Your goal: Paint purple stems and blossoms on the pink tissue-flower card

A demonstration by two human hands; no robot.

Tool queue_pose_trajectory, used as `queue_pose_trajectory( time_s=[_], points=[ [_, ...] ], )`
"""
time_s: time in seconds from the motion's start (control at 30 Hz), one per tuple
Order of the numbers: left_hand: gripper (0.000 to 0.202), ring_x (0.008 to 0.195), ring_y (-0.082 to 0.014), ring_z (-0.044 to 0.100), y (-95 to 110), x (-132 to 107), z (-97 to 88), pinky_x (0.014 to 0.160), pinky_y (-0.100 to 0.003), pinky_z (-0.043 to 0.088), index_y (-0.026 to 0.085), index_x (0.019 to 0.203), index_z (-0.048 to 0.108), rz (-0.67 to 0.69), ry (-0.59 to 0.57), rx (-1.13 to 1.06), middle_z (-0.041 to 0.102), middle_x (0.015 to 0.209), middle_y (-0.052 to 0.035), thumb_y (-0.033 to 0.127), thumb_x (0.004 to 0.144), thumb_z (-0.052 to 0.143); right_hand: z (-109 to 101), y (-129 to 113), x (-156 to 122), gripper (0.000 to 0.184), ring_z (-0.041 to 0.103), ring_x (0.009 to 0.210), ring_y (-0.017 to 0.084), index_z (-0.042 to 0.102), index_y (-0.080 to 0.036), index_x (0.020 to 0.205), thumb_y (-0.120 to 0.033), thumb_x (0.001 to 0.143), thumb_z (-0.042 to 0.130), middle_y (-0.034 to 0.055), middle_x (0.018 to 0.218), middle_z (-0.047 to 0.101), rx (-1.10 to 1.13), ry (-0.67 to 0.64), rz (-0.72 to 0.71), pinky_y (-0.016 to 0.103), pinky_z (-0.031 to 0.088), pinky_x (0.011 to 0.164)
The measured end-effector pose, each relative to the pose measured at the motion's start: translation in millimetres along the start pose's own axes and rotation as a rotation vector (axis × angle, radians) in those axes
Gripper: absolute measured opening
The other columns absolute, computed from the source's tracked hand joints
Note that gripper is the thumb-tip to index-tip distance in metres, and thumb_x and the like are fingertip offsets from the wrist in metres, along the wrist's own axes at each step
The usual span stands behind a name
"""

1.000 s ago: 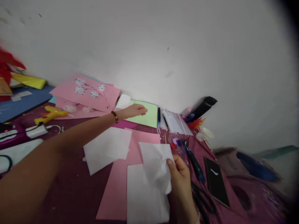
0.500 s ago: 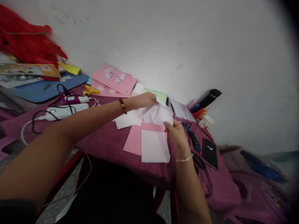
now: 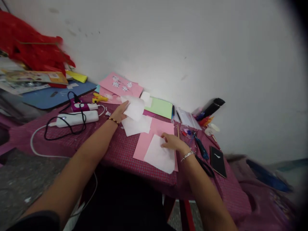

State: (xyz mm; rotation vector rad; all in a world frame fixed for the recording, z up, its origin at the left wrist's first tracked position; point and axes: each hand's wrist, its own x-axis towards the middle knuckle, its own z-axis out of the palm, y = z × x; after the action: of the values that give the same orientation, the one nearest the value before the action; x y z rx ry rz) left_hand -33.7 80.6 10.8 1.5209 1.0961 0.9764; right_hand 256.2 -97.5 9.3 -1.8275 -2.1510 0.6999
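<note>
My left hand (image 3: 120, 111) grips the left edge of a white paper sheet (image 3: 136, 107), held above the table's far side. Below it another white sheet (image 3: 137, 125) lies partly covered. Over the upper edge of a third white sheet (image 3: 160, 157) is my right hand (image 3: 172, 142), its thumb and index finger apart and close to the paper. That third sheet lies tilted on pink paper (image 3: 161, 125).
Behind are pink cards with painted white flowers (image 3: 120, 84) and light green paper (image 3: 160, 107). A white power strip (image 3: 77, 118) with cables and a yellow tool (image 3: 99, 98) lie left. To the right are scissors (image 3: 205, 166) and a black notebook (image 3: 218, 161).
My left hand has moved left and lower with the white sheet. My right hand has let go of that sheet and come down to the front one, which now lies turned.
</note>
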Motion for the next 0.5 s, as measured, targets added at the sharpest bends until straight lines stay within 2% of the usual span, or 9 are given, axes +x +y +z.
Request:
queue_pose_trajectory(
  time_s=[0.1,0.2,0.3,0.37,0.43,0.5],
  points=[
    [0.066,0.088,-0.0300,0.066,-2,6,-6.3,0.083,-0.050,0.051,0.012,0.121,0.057,-0.111,0.081,-0.223,0.070,0.089,-0.0146,0.062,0.089,0.028,-9,-11,1,0.008,0.058,0.057,0.016,0.068,-0.017,0.071,-0.020,0.064,0.069,0.0011,0.066,0.067,0.073,-0.127,-0.003,0.027,0.044,0.055],
    [0.060,0.091,-0.0306,0.066,8,5,-1.9,0.082,-0.049,0.051,0.012,0.120,0.060,-0.137,0.103,-0.311,0.070,0.087,-0.0123,0.058,0.089,0.035,-20,-28,14,0.021,0.060,0.054,0.017,0.069,-0.015,0.083,-0.032,0.071,0.066,0.0032,0.070,0.070,0.412,-0.184,0.055,0.026,0.045,0.049],
    [0.048,0.095,-0.0301,0.064,17,-4,1.1,0.080,-0.047,0.052,0.015,0.121,0.060,-0.026,0.087,-0.207,0.069,0.090,-0.0094,0.049,0.092,0.042,-19,-45,47,0.033,0.062,0.057,0.018,0.066,-0.015,0.096,-0.034,0.069,0.067,0.0056,0.076,0.071,0.631,-0.031,0.100,0.027,0.046,0.049],
    [0.038,0.098,-0.0294,0.063,16,-16,-1.1,0.080,-0.047,0.052,0.016,0.117,0.061,-0.006,0.070,-0.167,0.068,0.093,-0.0087,0.042,0.092,0.049,-10,-53,77,0.030,0.061,0.057,0.017,0.066,-0.015,0.094,-0.032,0.070,0.065,0.0047,0.074,0.070,0.612,0.119,0.119,0.027,0.046,0.050],
    [0.034,0.101,-0.0255,0.061,10,-28,-3.9,0.085,-0.044,0.051,0.016,0.117,0.060,0.011,0.056,-0.137,0.065,0.107,-0.0087,0.038,0.091,0.054,3,-56,107,0.025,0.059,0.056,0.017,0.065,-0.015,0.088,-0.031,0.070,0.061,0.0042,0.071,0.068,0.528,0.249,0.154,0.028,0.046,0.052],
    [0.032,0.102,-0.0218,0.060,3,-37,-3.6,0.086,-0.042,0.052,0.017,0.117,0.058,0.021,0.027,-0.106,0.060,0.117,-0.0095,0.036,0.091,0.055,14,-56,131,0.023,0.058,0.058,0.018,0.064,-0.014,0.085,-0.030,0.070,0.059,0.0054,0.072,0.068,0.465,0.319,0.176,0.031,0.047,0.054]
  ],
)
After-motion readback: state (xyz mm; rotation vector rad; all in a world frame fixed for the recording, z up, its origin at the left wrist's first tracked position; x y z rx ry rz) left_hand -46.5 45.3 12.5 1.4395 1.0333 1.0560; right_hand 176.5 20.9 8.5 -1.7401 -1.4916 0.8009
